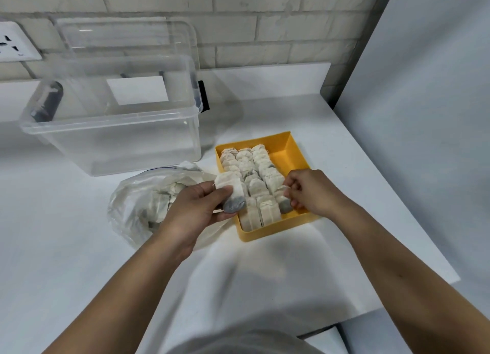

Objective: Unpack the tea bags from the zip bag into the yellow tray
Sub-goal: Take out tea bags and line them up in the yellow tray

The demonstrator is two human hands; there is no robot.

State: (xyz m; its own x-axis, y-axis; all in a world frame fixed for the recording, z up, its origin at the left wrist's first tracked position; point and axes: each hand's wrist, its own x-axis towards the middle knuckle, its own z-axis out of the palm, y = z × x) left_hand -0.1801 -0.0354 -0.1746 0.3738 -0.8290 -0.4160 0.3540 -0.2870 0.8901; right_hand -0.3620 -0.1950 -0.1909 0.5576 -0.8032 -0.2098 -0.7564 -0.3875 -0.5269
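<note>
Matt yellow plastic tray (290, 152), papery tea bags (254, 173)

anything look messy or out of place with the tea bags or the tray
Nothing stands out. The tea bags lie in tidy rows in the yellow tray, none spilled on the table. The zip bag lies beside the tray with more inside. The left grip and right grip each hold one tea bag.

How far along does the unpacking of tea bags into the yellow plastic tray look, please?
Done: three rows of paper tea bags lie in the yellow plastic tray. In hand: the left hand holds one tea bag; the right hand pinches another at its right side. Left: more bags in the clear plastic zip bag.
</note>
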